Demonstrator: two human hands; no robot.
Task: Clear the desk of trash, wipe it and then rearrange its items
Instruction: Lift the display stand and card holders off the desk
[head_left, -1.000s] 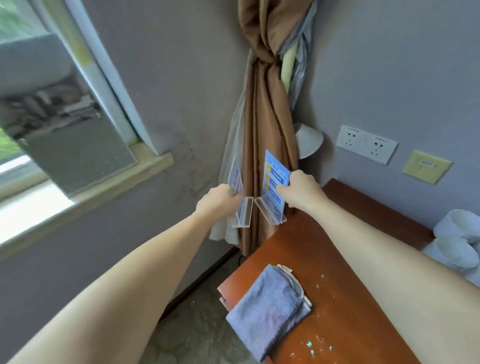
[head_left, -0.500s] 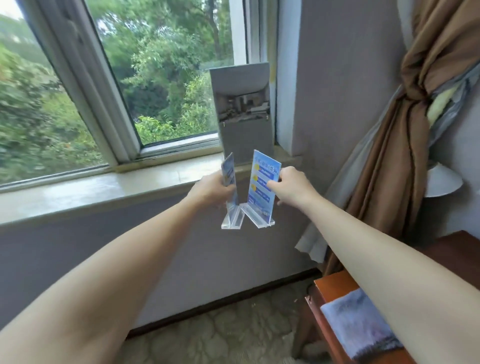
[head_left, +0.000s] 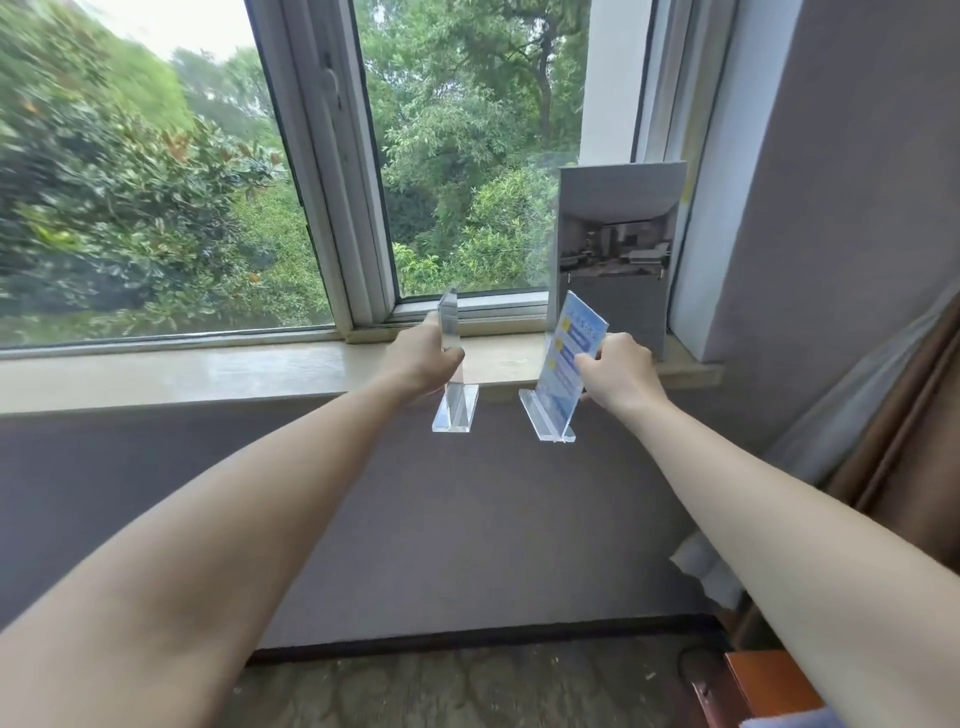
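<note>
Head view: far left, a window sill (head_left: 208, 369) runs below a window that looks out on green trees. The left hand (head_left: 423, 358) reaches out toward it, fingers curled round the upright panel of a clear stand (head_left: 456, 408). This stand is seen almost edge-on, its panel rising above the hand and its flat transparent foot hanging just below it, in the air on the near side of the sill. Just to its right and apart from it is a blue-printed stand (head_left: 571, 343), tilted, with a blue sheet bearing yellow marks and a clear foot. The right hand (head_left: 621, 371) pinches its right edge between thumb and curled fingers. Behind, a grey picture card (head_left: 615, 208) stands on the sill. At the far right hangs a brown curtain (head_left: 909, 441); a desk corner (head_left: 763, 680) shows near, low right.
</note>
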